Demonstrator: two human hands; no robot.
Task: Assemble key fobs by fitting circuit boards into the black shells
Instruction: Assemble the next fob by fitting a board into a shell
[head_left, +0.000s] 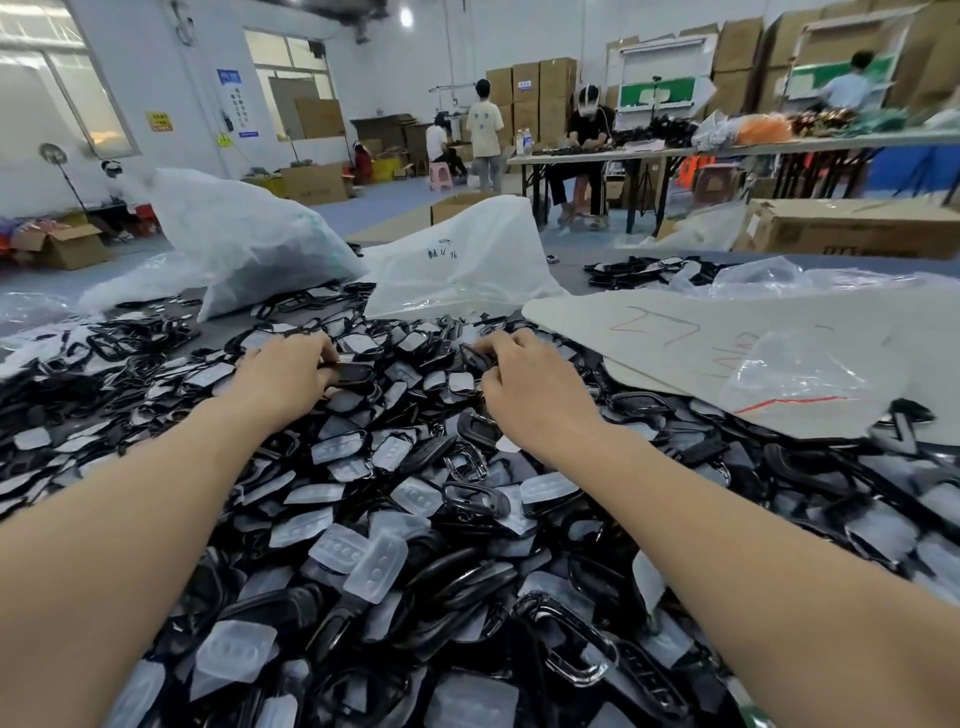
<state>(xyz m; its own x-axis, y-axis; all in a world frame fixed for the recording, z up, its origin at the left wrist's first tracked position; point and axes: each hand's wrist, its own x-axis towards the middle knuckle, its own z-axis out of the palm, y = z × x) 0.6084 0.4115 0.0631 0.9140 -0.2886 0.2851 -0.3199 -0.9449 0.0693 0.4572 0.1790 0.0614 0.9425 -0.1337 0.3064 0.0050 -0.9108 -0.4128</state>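
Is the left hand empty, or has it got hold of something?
Holding something. The left hand has its fingers curled round a black shell. Whether a board is inside it, cannot tell.

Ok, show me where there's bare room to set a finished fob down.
Best is the white board, bare between the pile and the clear bag on it. A grey table strip shows between the white bag and the far shells. Everywhere nearer is heaped parts.

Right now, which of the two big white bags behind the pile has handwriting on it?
The lower right bag: black handwriting marks its face; the taller left bag shows none.
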